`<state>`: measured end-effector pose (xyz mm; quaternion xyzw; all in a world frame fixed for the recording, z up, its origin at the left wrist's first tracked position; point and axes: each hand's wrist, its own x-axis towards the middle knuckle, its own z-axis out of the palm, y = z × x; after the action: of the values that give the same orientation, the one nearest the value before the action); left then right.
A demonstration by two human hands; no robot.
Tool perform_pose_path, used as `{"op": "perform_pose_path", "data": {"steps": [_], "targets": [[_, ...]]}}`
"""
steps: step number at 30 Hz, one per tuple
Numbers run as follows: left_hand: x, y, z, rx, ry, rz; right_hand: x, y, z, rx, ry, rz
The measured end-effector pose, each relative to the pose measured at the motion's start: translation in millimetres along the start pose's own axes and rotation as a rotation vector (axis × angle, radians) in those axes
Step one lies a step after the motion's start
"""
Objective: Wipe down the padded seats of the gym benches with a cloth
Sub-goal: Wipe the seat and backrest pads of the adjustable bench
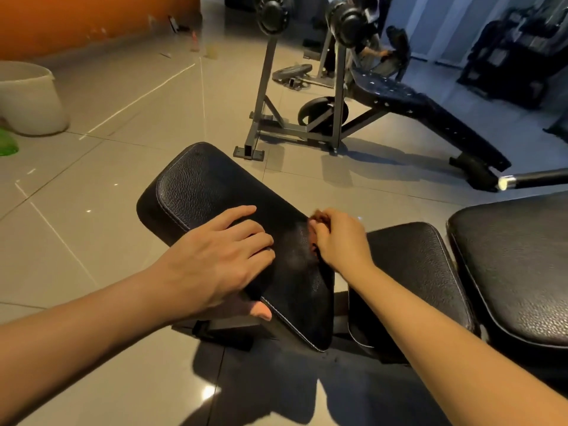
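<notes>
A black padded seat (212, 182) of a gym bench lies tilted in front of me. My left hand (221, 259) rests on its near left part with fingers spread flat on top and the thumb at the pad's near edge. My right hand (341, 238) is curled at the pad's right edge and grips a small dark reddish cloth (313, 241), mostly hidden under the fingers. A faint smear shows on the leather just left of the cloth. Two more black pads (412, 265) (522, 265) of the bench lie to the right.
Grey tiled floor surrounds the bench. A white bucket (27, 99) and a green object (7, 146) stand at far left. Ahead are a barbell rack (267, 87), a black incline bench (415, 106) and a weight plate (292, 72). A bar end (534, 178) juts in from the right.
</notes>
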<state>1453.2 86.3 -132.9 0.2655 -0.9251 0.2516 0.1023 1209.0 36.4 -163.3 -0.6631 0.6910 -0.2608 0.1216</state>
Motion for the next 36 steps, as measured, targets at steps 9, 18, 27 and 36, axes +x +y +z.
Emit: {"op": "perform_pose_path", "data": {"steps": [9, 18, 27, 36], "targets": [[0, -3, 3, 0.016, -0.01, 0.044, 4, -29, -2, 0.058, -0.011, -0.106], [1, -2, 3, 0.003, 0.064, 0.034, 18, -32, -13, -0.076, -0.1, -0.032], [-1, -2, 5, 0.036, 0.048, 0.039, 9, 16, 0, -0.054, -0.086, 0.079], [0, -1, 3, 0.022, 0.108, 0.036, 13, -22, -24, 0.571, -0.181, 0.095]]}}
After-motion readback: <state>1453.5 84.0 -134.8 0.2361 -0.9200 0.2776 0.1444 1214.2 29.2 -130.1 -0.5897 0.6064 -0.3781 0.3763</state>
